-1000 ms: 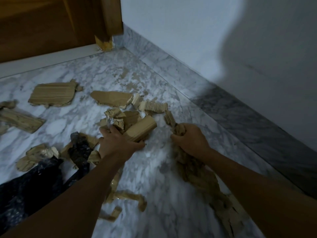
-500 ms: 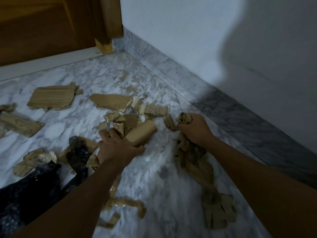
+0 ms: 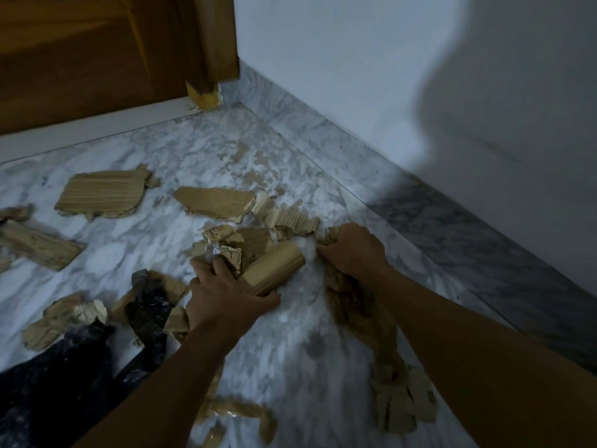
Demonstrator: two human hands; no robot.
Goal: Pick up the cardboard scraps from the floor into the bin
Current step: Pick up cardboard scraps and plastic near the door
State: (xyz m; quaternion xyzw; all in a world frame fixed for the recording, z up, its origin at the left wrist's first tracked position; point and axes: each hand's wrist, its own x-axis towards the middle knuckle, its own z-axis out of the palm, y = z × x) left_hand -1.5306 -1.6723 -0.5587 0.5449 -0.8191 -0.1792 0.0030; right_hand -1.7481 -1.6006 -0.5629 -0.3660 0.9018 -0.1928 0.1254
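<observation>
— Marble floor (image 3: 290, 367) in a room corner, pale wall (image 3: 355, 76) on the right, wooden door (image 3: 80, 59) at far left. What lies on it, largest first?

— Black bag (image 3: 48, 383) at near left, probably serving as the bin. Then torn cardboard scraps, spread from far left to near right. None can be seen inside the bag.

— And the long torn strip (image 3: 397, 412)?

— It trails from the right hand (image 3: 352, 250) back toward the near right. That hand is clenched round its far end.

— What has changed in the last second?

— The right hand has moved farther off, dragging the strip with it, and now sits just beside the ridged scrap (image 3: 290, 219). The left hand (image 3: 226, 295) has barely shifted. It grasps the near end of the rolled piece (image 3: 274, 270).

— Meaning for the task?

— Gathering goes on and binning has not begun. Both hands are loaded, and the right looks set to add one more scrap. The flat scrap (image 3: 100, 194) at far left lies untouched.
</observation>
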